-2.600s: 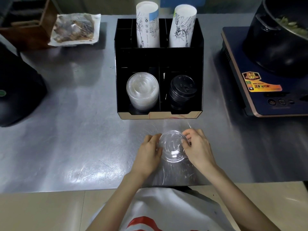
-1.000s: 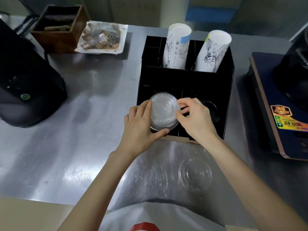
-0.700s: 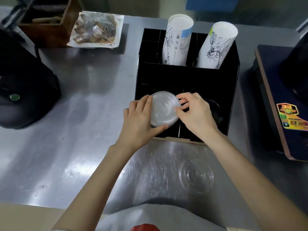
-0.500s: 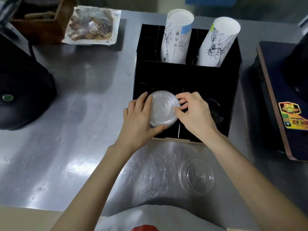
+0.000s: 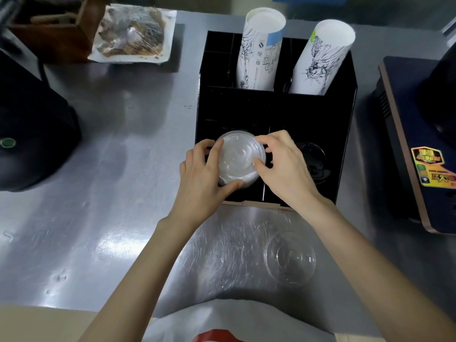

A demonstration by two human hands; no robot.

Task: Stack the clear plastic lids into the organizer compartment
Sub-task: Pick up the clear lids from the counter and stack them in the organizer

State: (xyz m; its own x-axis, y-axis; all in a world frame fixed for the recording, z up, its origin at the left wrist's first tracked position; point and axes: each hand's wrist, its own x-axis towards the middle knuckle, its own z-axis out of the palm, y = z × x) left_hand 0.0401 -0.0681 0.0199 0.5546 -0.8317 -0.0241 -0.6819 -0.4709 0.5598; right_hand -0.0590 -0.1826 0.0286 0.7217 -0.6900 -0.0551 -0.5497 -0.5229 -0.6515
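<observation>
A stack of clear plastic lids [image 5: 240, 159] stands in the front left compartment of the black organizer [image 5: 328, 112]. My left hand [image 5: 202, 176] grips the stack's left and near rim with thumb and fingers. My right hand [image 5: 283, 166] pinches the top lid's right rim with fingertips. One more clear lid [image 5: 290, 259] lies flat on the steel counter, near me and to the right of both hands. Black lids [image 5: 312, 156] fill the front right compartment, partly hidden by my right hand.
Two tall sleeves of paper cups [image 5: 261, 48] stand in the organizer's rear compartments. A dark induction cooker [image 5: 419, 144] sits to the right, a black appliance [image 5: 29, 134] to the left. A wrapped food tray [image 5: 133, 38] and a wooden box [image 5: 47, 25] are at the back left.
Both hands carried a clear lid from the counter up onto the stack in the organizer. Over the last second they stay on the stack; one lid remains on the counter.
</observation>
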